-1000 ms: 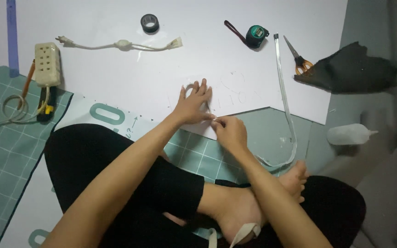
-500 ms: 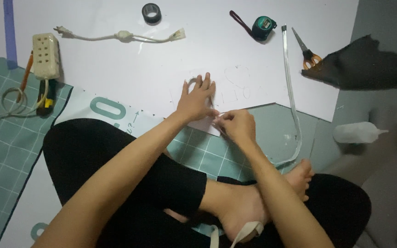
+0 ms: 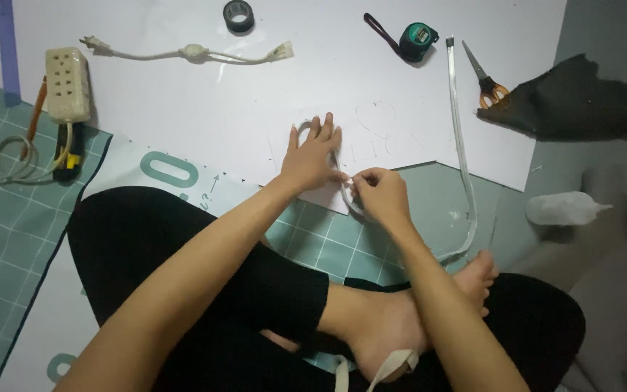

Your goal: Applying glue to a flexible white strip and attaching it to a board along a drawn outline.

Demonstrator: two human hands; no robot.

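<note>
Pinching, seemingly, strip (image 3: 344, 190), right hand (image 3: 380, 193), left hand (image 3: 312, 156)

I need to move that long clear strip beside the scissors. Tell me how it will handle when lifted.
The strip is probably floppy: it lies straight near the scissors, then curls round by the foot. It looks thin and narrow, so likely light. Lifted at one end, it would probably sag and trail across the white sheet.

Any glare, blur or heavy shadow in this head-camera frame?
Head view: soft, even light, no glare on the white board; faint shadows beside the left hand and right hand; edges slightly soft, and the pencilled outlines on the board stay faint.
</note>
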